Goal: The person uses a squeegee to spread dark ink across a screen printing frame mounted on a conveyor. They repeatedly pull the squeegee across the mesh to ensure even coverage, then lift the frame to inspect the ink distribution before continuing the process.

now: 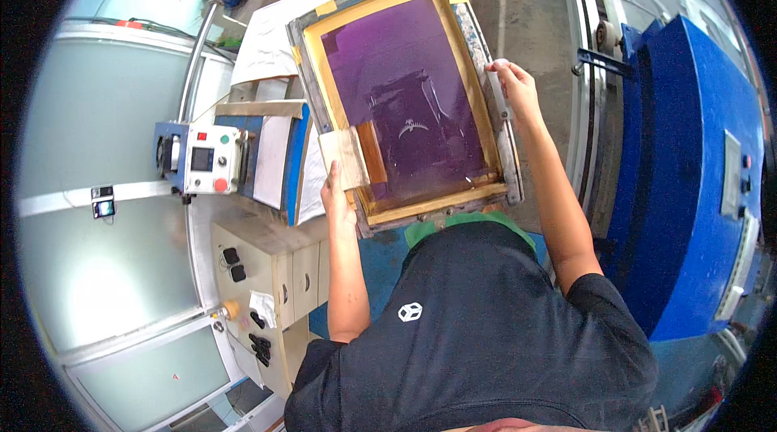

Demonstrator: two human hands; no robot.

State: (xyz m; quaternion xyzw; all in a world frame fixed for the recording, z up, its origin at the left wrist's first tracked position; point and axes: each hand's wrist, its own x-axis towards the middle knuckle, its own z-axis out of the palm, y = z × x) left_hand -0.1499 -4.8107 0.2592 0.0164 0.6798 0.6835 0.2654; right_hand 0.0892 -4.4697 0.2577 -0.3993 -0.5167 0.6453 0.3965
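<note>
A screen printing frame [477, 43] is held up tilted in front of me, with purple mesh, yellow tape along its inner edges and a small pale design low in the middle. Wet-looking streaks lie on the mesh. My left hand [335, 195] is closed at the frame's left side, on a squeegee [346, 158] with a pale wooden handle and a brown blade over the mesh; some of its fingers are hidden underneath. At the right edge of the frame, my right hand [518, 90] is closed, fingertips at the rim beside a metal bar.
On the left stand a control box [212, 158] with buttons and a printing table bearing white sheets [273, 158]. A cabinet with drawers [303, 278] is below it. A large blue machine [680, 173] fills the right side. White cloth [271, 47] lies beyond the frame.
</note>
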